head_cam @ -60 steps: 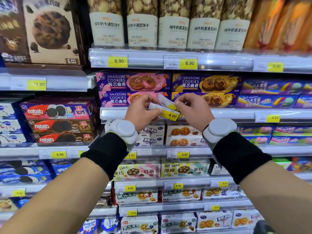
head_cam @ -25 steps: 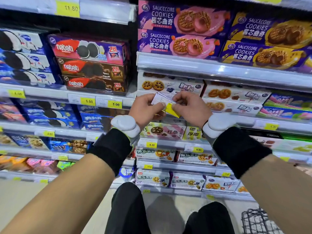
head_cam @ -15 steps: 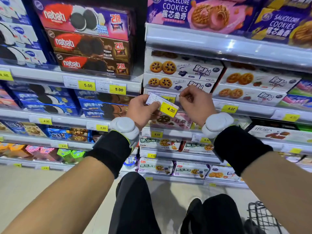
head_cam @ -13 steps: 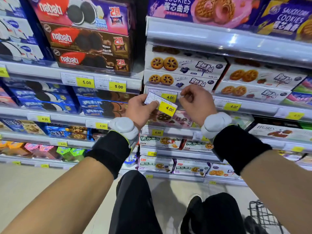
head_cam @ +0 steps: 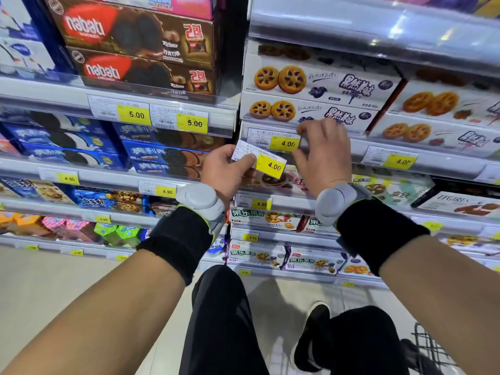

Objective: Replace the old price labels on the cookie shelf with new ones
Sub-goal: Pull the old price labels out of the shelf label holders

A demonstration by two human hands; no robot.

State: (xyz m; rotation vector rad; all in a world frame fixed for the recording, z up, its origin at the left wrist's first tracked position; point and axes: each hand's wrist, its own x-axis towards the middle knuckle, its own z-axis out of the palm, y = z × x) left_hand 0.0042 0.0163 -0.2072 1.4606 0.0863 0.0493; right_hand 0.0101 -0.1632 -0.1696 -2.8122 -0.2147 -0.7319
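Note:
My left hand (head_cam: pixel 224 171) pinches a loose white-and-yellow 4.00 price label (head_cam: pixel 261 160) just below the shelf rail (head_cam: pixel 433 161). A second 4.00 label (head_cam: pixel 273 139) sits in that rail under the white boxes of jam cookies (head_cam: pixel 311 115). My right hand (head_cam: pixel 323 155) has its curled fingers at the right end of this label, thumb under the rail and fingertips on top. Whether it grips the label itself is hidden by the fingers.
Another 4.00 label (head_cam: pixel 389 158) sits further right on the same rail. Two 5.00 labels (head_cam: pixel 148 116) hang under the brown Nabati boxes (head_cam: pixel 140 50) at left. Lower shelves hold more cookie packs. A wire basket (head_cam: pixel 430 347) stands on the floor at right beside my legs.
The view has dropped and moved closer to the shelf. My right hand left the loose labels and went up to the 4.00 label in the rail; my left hand keeps its label.

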